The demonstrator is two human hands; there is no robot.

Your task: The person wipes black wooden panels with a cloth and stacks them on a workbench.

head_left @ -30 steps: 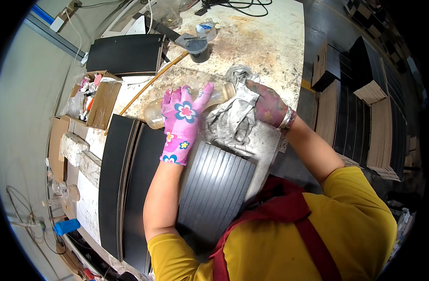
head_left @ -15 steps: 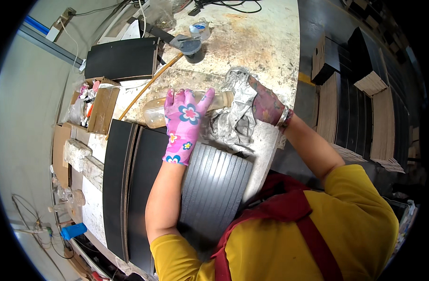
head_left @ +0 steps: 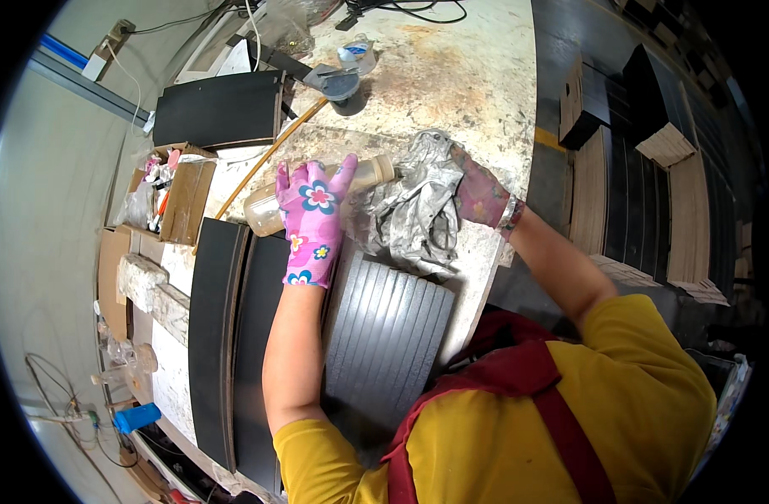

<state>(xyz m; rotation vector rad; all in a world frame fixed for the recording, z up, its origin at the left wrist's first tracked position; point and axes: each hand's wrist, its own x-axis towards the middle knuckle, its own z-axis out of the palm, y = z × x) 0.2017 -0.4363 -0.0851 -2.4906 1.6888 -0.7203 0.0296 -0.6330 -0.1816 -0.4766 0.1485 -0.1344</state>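
My left hand, in a pink glove with flower prints, is wrapped around a clear plastic bottle. The bottle lies tilted, its neck pointing right, with some cloudy brownish content showing. On the right, my right hand, in a stained flowered glove, grips a crumpled grey rag; the rag hides its fingertips. The bottle's mouth is close to the rag's left side. Just below the rag, a row of dark grey panels stands packed together on the table.
Curved black boards lie left of my left forearm. Beyond are a wooden stick, a dark cup and a small clear tub. An open cardboard box stands at the left. Black board stacks are on the floor at right.
My left hand has drawn the bottle a little to the left, its mouth away from the rag. The rag is bunched differently and now covers my right fingers.
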